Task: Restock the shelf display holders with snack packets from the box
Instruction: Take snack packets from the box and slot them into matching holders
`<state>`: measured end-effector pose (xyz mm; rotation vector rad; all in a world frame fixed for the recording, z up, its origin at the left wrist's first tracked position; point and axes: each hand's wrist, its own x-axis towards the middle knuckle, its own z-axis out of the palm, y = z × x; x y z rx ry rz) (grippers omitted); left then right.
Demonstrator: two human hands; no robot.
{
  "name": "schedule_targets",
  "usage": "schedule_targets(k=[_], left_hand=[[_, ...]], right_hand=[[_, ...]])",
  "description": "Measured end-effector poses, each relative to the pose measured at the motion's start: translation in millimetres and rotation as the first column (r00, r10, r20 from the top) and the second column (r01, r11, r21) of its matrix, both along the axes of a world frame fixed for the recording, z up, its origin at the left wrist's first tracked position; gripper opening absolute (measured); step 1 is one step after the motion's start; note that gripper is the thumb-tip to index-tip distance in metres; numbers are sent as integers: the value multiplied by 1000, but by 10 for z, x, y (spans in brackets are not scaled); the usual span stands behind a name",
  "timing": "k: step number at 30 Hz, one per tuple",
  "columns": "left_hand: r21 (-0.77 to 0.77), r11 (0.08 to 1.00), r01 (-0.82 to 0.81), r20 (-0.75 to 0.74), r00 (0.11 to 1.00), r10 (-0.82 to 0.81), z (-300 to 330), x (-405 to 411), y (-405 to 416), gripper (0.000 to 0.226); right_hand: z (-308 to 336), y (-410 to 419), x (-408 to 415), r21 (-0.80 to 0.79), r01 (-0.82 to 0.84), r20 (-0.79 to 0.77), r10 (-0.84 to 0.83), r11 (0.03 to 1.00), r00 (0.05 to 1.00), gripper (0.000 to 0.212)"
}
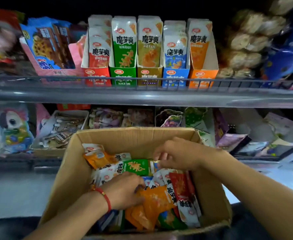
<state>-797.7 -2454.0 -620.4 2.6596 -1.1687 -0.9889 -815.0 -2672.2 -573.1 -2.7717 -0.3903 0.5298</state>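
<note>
- Orange foil is lying under the left hand, whose fingers are curling down onto an orange snack packet and seemingly closing on its upper edge, though the tips are partly hidden.
- Right hand is hovering over the pile with its fingers bent and pinching toward a small yellow-edged packet; whether it is actually gripping it, I cannot tell.
- Loose packets, green, red and white, are overlapping in the cardboard box, so lifting one is likely dragging neighbours out.
- Five colour-coded display holders are standing on the upper shelf: red, green, olive, blue, orange.
- Grabbing mixed colours together is risking a flavour landing in the wrong holder.
- Already full holders are making jamming or creasing likely.
</note>
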Motion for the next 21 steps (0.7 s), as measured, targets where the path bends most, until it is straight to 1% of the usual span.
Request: schedule_targets(k=[3, 6, 8, 10, 12, 14, 16, 20, 21], left_hand=[[112, 993, 29, -4, 1000, -29, -134, -48, -139, 33], [179, 984, 12, 1, 1000, -13, -210, -23, -248, 41], [189, 980, -60, -1, 998, 62, -257, 2, -324, 38], [161, 974, -159, 5, 987, 161, -302, 4, -393, 27], [127, 960, -251, -9, 967, 254, -347, 9, -438, 29], [97, 929, -356, -93, 926, 365, -379, 27, -448, 28], [76, 881, -466, -211, 856, 471, -382, 48, -442, 24], [13, 785, -619, -385, 722, 575, -234, 49, -406, 5], [0, 763, -646, -413, 695, 588, -165, 61, -376, 5]], right_hand=[[4, -109, 36, 54, 72, 102, -77, 996, 992, 26], [-34, -171, 30, 58, 85, 116, -92, 995, 989, 26], [-53, -194, 18, 67, 87, 107, -94, 994, 990, 25], [-45, -202, 7, 70, 89, 105, -96, 994, 990, 25], [-28, -220, -1, 70, 88, 115, -95, 994, 989, 26], [-10, -234, -22, 81, 89, 110, -98, 993, 989, 26], [-2, -246, -35, 95, 90, 102, -100, 991, 990, 26], [20, -268, -38, 129, 110, 97, -123, 986, 988, 25], [25, -282, -38, 144, 117, 101, -132, 983, 986, 24]])
